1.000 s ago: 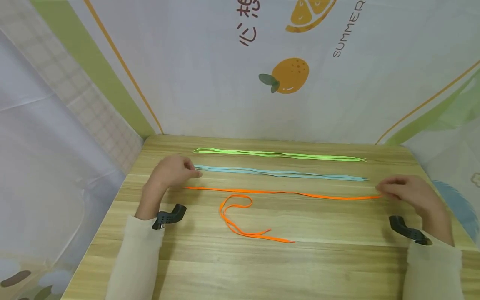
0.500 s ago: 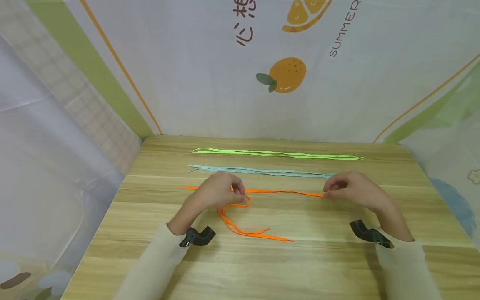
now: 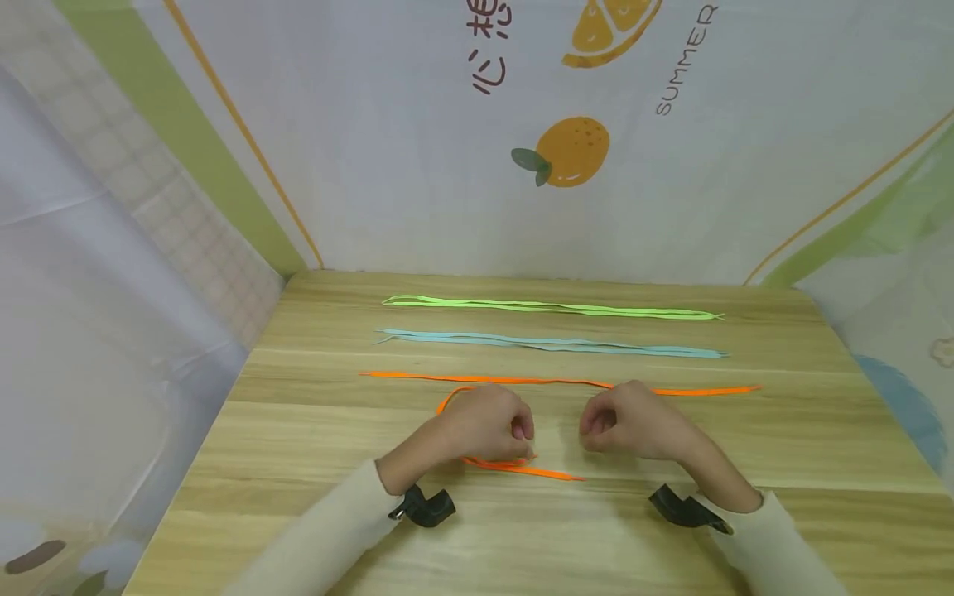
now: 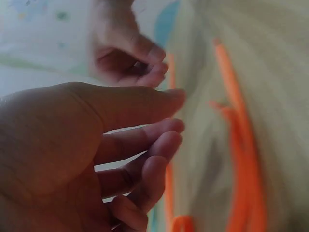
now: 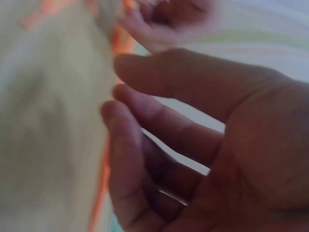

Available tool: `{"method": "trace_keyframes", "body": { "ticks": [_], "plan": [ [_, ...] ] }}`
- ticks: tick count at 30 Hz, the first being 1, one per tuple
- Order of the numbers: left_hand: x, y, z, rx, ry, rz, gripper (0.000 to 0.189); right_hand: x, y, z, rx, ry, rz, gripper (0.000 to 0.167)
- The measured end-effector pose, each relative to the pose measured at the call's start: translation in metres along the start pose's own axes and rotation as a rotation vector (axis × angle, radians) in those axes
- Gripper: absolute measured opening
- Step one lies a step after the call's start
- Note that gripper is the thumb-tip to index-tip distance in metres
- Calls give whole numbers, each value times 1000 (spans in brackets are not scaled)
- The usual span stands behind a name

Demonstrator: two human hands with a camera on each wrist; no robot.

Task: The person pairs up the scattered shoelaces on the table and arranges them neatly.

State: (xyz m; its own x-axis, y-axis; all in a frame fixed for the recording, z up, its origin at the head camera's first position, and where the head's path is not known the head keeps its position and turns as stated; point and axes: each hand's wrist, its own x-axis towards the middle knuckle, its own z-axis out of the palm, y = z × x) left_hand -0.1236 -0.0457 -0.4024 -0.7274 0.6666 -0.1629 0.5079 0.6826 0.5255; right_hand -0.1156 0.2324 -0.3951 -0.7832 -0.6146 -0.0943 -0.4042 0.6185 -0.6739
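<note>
My left hand (image 3: 492, 424) is above the loosely curved orange shoelace (image 3: 547, 474), covering its middle. In the left wrist view the fingers curl loosely with nothing between them, and that lace (image 4: 251, 179) lies on the table beyond. Facing it, my right hand (image 3: 633, 420) hovers just in front of the straight orange shoelace (image 3: 704, 391) and overlaps part of it. The right wrist view shows the thumb and fingers (image 5: 164, 75) relaxed and holding nothing. The straight orange lace stretches across the table behind both hands.
Behind the orange laces, a light blue shoelace (image 3: 633, 348) and a yellow-green shoelace (image 3: 522, 306) lie folded lengthwise, roughly parallel. The wooden table (image 3: 566, 546) meets a printed white cloth (image 3: 417, 190) at its back edge.
Both hands have left the straight orange shoelace's ends and come inward and nearer to me, now close together. The laces lie as before.
</note>
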Motion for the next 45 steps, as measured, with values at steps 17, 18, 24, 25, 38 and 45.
{"method": "trace_keyframes", "body": {
  "ticks": [17, 18, 24, 25, 38, 45],
  "plan": [
    [-5, 1, 31, 114, 53, 72, 23, -7, -10, 56, -80, 55, -50, 26],
    [-6, 1, 31, 112, 55, 76, 23, -7, -10, 57, -81, 54, -55, 27],
    [-7, 0, 34, 95, 76, 81, 24, -7, -11, 60, -122, 72, -83, 30],
    [-7, 0, 34, 92, 80, 80, 25, -7, -11, 61, -133, 78, -89, 30],
    [-28, -2, 19, 8, 340, 133, 18, -21, -6, 43, -97, 83, -90, 25],
    [-55, -16, -3, -180, 449, 92, 11, -40, 6, 18, -48, 86, -136, 29]
  ]
}}
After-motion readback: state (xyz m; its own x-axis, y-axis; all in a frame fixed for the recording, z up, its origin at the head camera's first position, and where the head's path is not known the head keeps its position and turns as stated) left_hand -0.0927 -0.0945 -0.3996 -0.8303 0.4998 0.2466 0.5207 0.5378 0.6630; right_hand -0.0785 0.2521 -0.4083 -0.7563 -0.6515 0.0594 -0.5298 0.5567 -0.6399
